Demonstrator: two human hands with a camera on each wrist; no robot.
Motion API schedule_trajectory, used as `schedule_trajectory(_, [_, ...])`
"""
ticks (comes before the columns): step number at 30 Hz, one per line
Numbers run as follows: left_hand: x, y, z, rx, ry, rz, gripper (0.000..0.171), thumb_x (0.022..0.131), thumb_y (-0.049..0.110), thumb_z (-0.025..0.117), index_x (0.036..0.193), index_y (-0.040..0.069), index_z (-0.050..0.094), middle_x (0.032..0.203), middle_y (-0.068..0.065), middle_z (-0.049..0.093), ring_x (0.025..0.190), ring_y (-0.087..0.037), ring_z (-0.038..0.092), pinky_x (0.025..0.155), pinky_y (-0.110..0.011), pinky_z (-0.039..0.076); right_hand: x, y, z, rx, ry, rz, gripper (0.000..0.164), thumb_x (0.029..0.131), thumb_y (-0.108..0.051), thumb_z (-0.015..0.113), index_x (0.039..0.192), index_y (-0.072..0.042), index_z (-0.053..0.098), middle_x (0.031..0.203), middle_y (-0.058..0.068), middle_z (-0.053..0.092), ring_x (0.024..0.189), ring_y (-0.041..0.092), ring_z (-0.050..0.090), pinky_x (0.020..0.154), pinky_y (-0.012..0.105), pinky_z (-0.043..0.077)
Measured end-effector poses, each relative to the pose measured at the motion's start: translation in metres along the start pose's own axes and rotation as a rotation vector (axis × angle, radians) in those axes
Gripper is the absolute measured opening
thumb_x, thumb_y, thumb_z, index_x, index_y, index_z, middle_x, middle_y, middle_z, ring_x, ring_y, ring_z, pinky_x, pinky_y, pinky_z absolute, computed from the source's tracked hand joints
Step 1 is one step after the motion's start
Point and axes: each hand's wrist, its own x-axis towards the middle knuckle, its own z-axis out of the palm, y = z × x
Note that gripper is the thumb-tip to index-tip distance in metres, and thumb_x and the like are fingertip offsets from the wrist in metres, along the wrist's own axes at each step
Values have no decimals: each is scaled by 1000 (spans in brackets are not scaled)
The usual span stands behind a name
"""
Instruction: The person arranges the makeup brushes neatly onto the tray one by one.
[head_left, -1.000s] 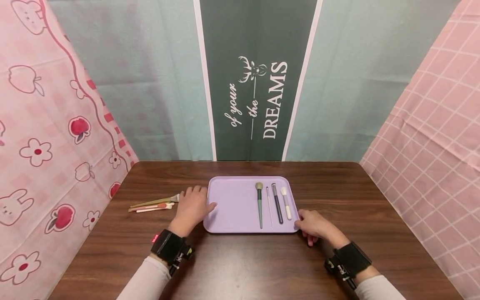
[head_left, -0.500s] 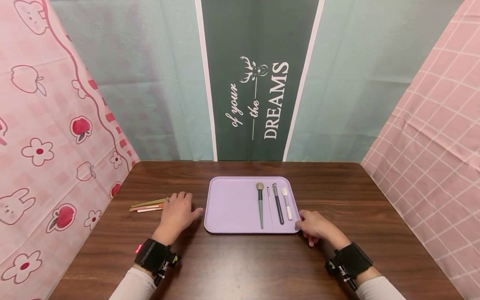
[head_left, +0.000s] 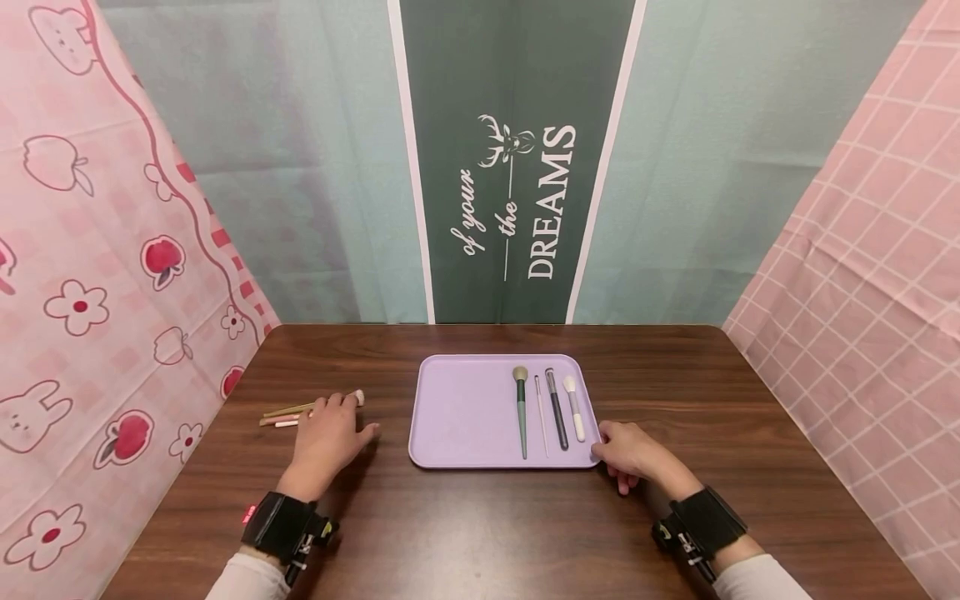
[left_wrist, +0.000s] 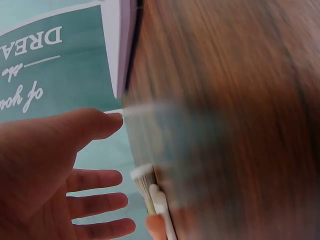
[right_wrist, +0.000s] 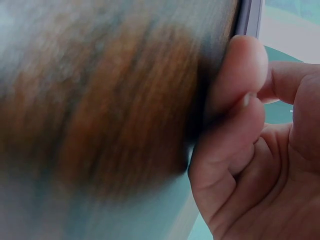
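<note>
My left hand point(head_left: 326, 437) is over a small bunch of makeup brushes left of the tray, fingers spread and holding nothing. A gold-handled brush point(head_left: 285, 411) and a white-handled one point(head_left: 285, 423) stick out from under it. In the left wrist view, the bristles point(left_wrist: 144, 180), a white tool end point(left_wrist: 159, 200) and an orange tip point(left_wrist: 155, 227) lie beyond the fingertips. At the lilac tray's point(head_left: 465, 408) near right corner, my right hand point(head_left: 633, 450) grips the rim, thumb on top and other fingers curled.
Across the tray's right half lie a green brush point(head_left: 522, 417), a thin pale brush point(head_left: 541, 417), a dark-handled brush point(head_left: 558, 417) and a white brush point(head_left: 575, 412). The wooden table point(head_left: 480, 533) ends at a hanging curtain point(head_left: 330, 208), with pink cloths at both sides.
My left hand has moved left, away from the tray's left edge, and now covers the middle of the brush bunch. The right hand and tray have stayed in place.
</note>
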Motion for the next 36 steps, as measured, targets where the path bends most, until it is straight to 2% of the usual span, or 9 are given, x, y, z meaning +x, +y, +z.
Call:
schedule_trajectory(15, [-9,-28,2,-6,21,-22,55,88,37,76,121,-6,62,118,-29,61,113,-51,54,92,-75,37,3,2,3,2,2,6,9,87,-9,57,81,-7,50,60,10,58,36,15,58,37,29,46])
schedule_trajectory(21, [-10,-34,1,1,35,-25,53,87,36,75,116,-6,62,113,-29,62,107,-51,56,87,-72,39,2,2,2,-2,4,9,9,87,-9,57,81,-7,50,60,10,58,37,16,59,38,30,47])
schedule_trajectory(27, [-10,-39,0,-14,9,-47,47,88,37,74,111,-3,63,111,-27,61,107,-50,56,86,-72,38,0,1,2,0,6,6,9,87,-8,57,81,-7,50,60,10,57,37,16,59,38,30,47])
schedule_trajectory(36, [-9,-50,-1,-9,-10,-78,57,89,37,73,120,-7,57,117,-33,60,111,-54,54,88,-72,37,0,0,2,4,4,9,9,87,-8,58,82,-7,51,60,10,57,37,16,59,38,30,47])
